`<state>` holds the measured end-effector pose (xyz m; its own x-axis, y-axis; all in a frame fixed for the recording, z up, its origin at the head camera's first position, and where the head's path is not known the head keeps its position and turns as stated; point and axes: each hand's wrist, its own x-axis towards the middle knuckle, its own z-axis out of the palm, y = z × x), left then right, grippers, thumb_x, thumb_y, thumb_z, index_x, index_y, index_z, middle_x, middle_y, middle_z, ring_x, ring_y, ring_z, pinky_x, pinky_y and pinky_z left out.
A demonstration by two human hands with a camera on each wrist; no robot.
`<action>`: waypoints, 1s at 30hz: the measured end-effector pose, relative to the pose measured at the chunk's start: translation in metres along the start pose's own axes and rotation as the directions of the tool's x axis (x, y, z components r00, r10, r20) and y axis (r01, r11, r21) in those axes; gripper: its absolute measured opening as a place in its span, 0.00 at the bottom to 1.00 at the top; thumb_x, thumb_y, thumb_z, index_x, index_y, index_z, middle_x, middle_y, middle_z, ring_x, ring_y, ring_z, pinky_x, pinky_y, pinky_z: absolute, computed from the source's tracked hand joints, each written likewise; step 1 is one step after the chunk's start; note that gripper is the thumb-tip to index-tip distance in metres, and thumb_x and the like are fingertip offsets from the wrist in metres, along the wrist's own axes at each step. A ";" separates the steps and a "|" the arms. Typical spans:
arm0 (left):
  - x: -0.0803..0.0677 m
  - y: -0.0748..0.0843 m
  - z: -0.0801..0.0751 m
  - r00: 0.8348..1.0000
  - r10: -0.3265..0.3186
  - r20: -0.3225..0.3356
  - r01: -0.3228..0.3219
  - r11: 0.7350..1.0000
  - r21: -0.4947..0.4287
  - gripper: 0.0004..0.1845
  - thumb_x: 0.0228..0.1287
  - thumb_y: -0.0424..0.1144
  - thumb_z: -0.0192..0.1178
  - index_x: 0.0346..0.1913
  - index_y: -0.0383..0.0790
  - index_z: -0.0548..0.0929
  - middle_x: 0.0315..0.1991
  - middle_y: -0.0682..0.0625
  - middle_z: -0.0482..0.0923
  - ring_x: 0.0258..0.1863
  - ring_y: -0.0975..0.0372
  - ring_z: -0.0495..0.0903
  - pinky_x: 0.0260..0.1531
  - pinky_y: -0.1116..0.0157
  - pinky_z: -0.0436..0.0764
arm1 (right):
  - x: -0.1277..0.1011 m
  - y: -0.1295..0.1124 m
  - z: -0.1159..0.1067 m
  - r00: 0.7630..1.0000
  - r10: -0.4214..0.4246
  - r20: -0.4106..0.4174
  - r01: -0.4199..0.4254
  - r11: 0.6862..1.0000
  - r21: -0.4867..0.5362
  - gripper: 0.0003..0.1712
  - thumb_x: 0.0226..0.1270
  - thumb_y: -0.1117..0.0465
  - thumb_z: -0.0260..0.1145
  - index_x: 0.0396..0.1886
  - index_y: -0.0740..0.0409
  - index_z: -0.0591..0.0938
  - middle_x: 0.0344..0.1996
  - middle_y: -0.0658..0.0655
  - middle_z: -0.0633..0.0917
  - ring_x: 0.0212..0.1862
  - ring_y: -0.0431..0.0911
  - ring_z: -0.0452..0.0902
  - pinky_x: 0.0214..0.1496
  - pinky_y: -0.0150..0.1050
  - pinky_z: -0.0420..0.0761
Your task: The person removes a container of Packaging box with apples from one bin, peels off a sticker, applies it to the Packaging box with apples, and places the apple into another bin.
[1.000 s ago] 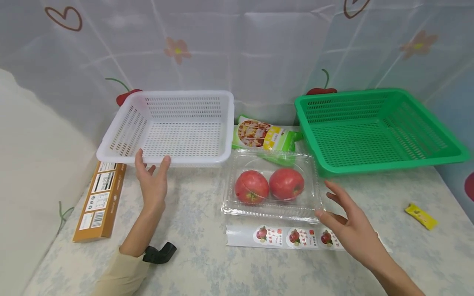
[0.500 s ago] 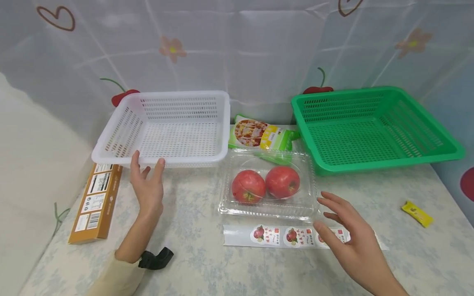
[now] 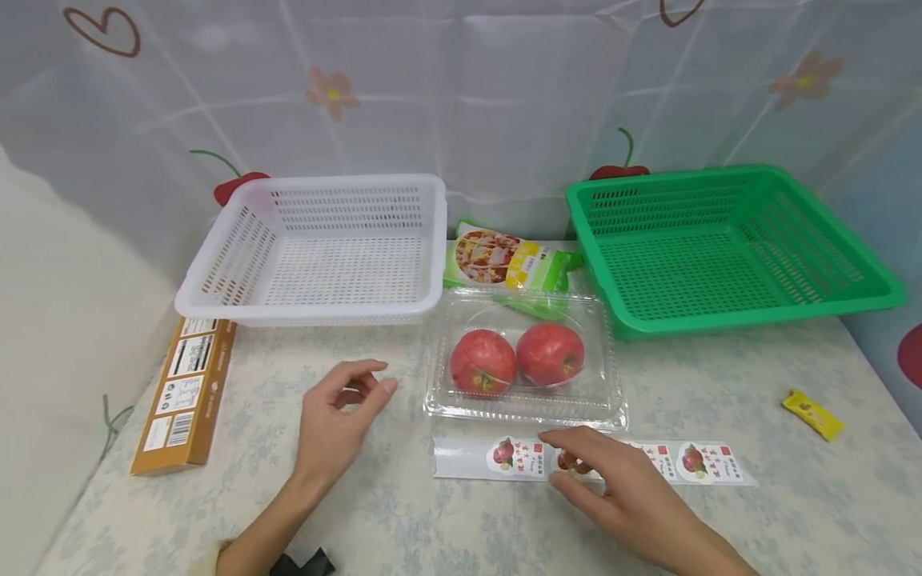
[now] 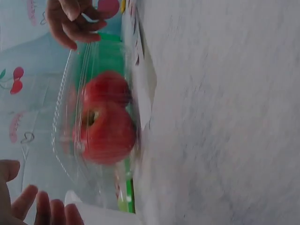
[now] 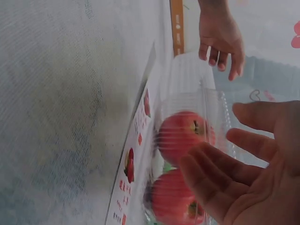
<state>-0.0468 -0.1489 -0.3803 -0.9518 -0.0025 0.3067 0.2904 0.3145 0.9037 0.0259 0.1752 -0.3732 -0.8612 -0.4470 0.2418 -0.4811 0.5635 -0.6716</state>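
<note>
floral tabletop (image 3: pixel 410 516), round apples (image 3: pixel 483 362) in plastic box (image 3: pixel 529 410), left hand (image 3: pixel 334 424) and right hand (image 3: pixel 621 480) unclenched

Two apples (image 3: pixel 483 362), two baskets (image 3: pixel 310 310)

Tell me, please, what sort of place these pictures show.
Probably an indoor tabletop workspace, perhaps set up for packing fruit: a pale patterned table stands before a printed sheet, and a strip of stickers lies beside a clear box holding two apples.
</note>
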 end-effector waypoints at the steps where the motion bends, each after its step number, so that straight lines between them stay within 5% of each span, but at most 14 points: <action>1: -0.005 0.001 0.003 0.998 -0.004 0.068 0.004 1.000 0.005 0.09 0.60 0.31 0.69 0.44 0.40 0.87 0.28 0.53 0.77 0.30 0.62 0.77 0.32 0.68 0.79 | 0.001 0.000 0.002 1.000 0.006 0.030 -0.005 1.000 -0.018 0.28 0.64 0.63 0.71 0.64 0.47 0.77 0.49 0.44 0.83 0.40 0.34 0.78 0.37 0.34 0.80; 4: -0.018 0.003 0.011 0.958 -0.056 0.282 0.047 0.998 0.036 0.08 0.59 0.38 0.71 0.42 0.43 0.88 0.26 0.56 0.76 0.26 0.63 0.76 0.28 0.67 0.78 | 0.005 0.001 0.010 0.993 0.037 0.110 -0.028 0.996 -0.088 0.30 0.66 0.57 0.70 0.67 0.47 0.74 0.50 0.44 0.82 0.40 0.34 0.75 0.40 0.37 0.80; 7: -0.028 0.002 0.018 0.881 -0.113 0.460 0.076 0.992 0.097 0.12 0.59 0.45 0.72 0.43 0.45 0.88 0.28 0.58 0.76 0.26 0.65 0.75 0.28 0.67 0.78 | 0.009 0.002 0.017 0.987 0.055 0.151 -0.037 0.992 -0.122 0.29 0.67 0.54 0.69 0.67 0.48 0.74 0.44 0.41 0.79 0.37 0.34 0.71 0.38 0.36 0.77; 9: -0.032 0.000 0.023 0.832 -0.129 0.540 0.070 0.989 0.129 0.14 0.58 0.48 0.72 0.45 0.46 0.88 0.30 0.57 0.77 0.27 0.65 0.76 0.30 0.67 0.79 | 0.013 0.003 0.022 0.982 0.071 0.176 -0.050 0.991 -0.122 0.29 0.67 0.53 0.68 0.67 0.48 0.75 0.41 0.41 0.77 0.35 0.33 0.68 0.36 0.35 0.75; 12: -0.034 -0.003 0.029 0.792 -0.135 0.596 0.044 0.985 0.165 0.16 0.59 0.47 0.72 0.48 0.45 0.87 0.34 0.57 0.78 0.30 0.66 0.76 0.31 0.68 0.79 | 0.017 0.005 0.028 0.978 0.078 0.193 -0.056 0.992 -0.117 0.29 0.67 0.54 0.68 0.66 0.52 0.75 0.37 0.41 0.75 0.32 0.33 0.66 0.35 0.34 0.73; 17: -0.033 -0.009 0.036 0.778 -0.136 0.614 -0.019 0.971 0.239 0.17 0.59 0.42 0.72 0.51 0.45 0.86 0.35 0.59 0.77 0.29 0.69 0.73 0.29 0.70 0.75 | 0.024 0.008 0.036 0.970 0.118 0.213 -0.087 0.985 -0.148 0.29 0.67 0.52 0.67 0.65 0.57 0.76 0.38 0.42 0.75 0.35 0.36 0.67 0.39 0.39 0.75; 24: -0.032 -0.010 0.043 0.743 -0.161 0.650 -0.131 0.917 0.376 0.23 0.56 0.42 0.73 0.57 0.51 0.84 0.33 0.62 0.70 0.26 0.72 0.67 0.24 0.70 0.70 | 0.026 0.011 0.038 0.954 0.168 0.248 -0.134 0.980 -0.149 0.24 0.67 0.53 0.67 0.60 0.56 0.78 0.43 0.44 0.77 0.41 0.39 0.73 0.45 0.44 0.78; 30: -0.033 -0.009 0.044 0.754 -0.155 0.639 -0.172 0.891 0.419 0.23 0.58 0.48 0.72 0.58 0.51 0.84 0.31 0.62 0.68 0.25 0.71 0.65 0.22 0.71 0.67 | 0.023 0.015 0.036 0.963 0.155 0.221 -0.147 0.988 -0.050 0.14 0.67 0.58 0.67 0.52 0.48 0.80 0.36 0.41 0.75 0.36 0.36 0.70 0.37 0.34 0.74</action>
<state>-0.0219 -0.1100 -0.4117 -0.8255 0.5556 -0.0992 0.3814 0.6786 0.6277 0.0046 0.1481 -0.4030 -0.8675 -0.4968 -0.0259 -0.3563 0.6569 -0.6644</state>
